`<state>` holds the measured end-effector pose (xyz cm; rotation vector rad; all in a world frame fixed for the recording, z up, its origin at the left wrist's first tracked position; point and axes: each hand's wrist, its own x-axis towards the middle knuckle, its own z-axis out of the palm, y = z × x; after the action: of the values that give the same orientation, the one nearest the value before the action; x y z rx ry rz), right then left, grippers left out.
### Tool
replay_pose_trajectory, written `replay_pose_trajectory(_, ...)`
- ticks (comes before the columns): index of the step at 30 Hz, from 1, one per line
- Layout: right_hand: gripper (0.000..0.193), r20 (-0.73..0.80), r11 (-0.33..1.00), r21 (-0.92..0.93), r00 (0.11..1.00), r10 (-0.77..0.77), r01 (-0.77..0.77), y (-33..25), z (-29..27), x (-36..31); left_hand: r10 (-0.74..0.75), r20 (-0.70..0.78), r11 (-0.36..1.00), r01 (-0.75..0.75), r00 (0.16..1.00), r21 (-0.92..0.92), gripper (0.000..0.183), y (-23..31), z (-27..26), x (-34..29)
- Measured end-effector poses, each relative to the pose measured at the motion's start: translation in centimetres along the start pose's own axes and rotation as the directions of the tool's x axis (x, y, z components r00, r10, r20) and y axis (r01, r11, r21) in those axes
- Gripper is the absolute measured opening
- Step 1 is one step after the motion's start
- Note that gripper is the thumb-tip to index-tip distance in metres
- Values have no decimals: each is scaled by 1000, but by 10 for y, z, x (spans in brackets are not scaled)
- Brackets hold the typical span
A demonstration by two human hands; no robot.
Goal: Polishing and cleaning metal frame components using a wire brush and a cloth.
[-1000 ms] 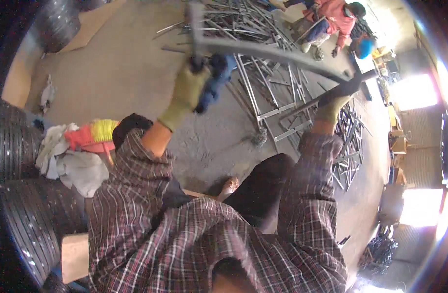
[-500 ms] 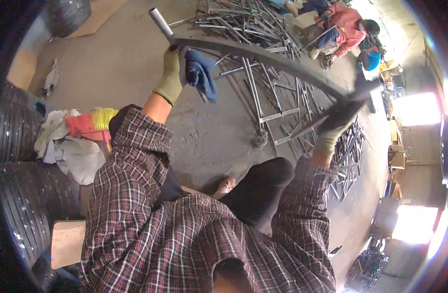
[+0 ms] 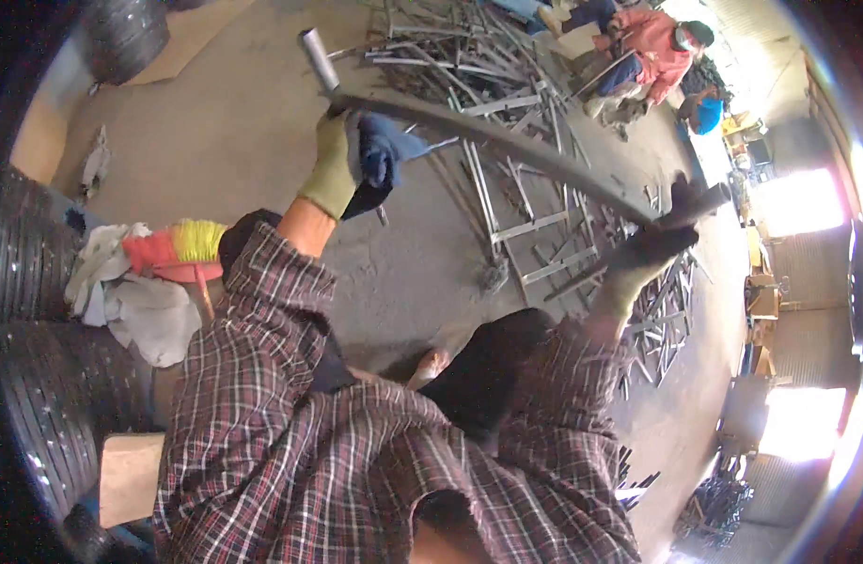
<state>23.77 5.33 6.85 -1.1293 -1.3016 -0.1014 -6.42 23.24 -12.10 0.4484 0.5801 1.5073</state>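
Note:
A metal tube frame [image 3: 507, 141] is held up in front of me, its long bar slanting from upper left down to the right. Short cross tubes cap both ends. My left hand [image 3: 342, 169], in a pale green glove with a dark palm, is closed at the left end. A bunched blue cloth [image 3: 384, 150] is in its grip, against the bar. At the right end my right hand [image 3: 650, 252], gloved alike, wraps its dark fingers around the tube. Its fingertips are partly hidden behind the metal.
Piled metal frames [image 3: 478, 56] cover the floor ahead and to the right. Black coiled bundles [image 3: 65, 404] stand at my left beside pale rags [image 3: 154, 310] and a red-yellow bundle [image 3: 192, 249]. A person in a pink top [image 3: 657, 56] sits at the far right.
The frame's right end has tilted and come slightly lower and nearer, together with my right hand. At my left hand the blue cloth has bunched upward. The seated person's head has turned.

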Motion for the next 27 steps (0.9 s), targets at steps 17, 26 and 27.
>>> replay_pose_trajectory(17,71,-172,725,392,729,662,-566,161,-18,-79,362,215,608,-404,907,683,23,-27,26,-54)
replay_pose_trajectory(26,41,-2,652,513,758,652,-559,210,-4,-149,333,43,508,-218,942,833,21,-79,-53,-23)
replay_pose_trajectory(27,40,-7,740,399,805,593,-542,216,-21,-148,262,48,592,-200,964,780,22,-94,-45,-31)
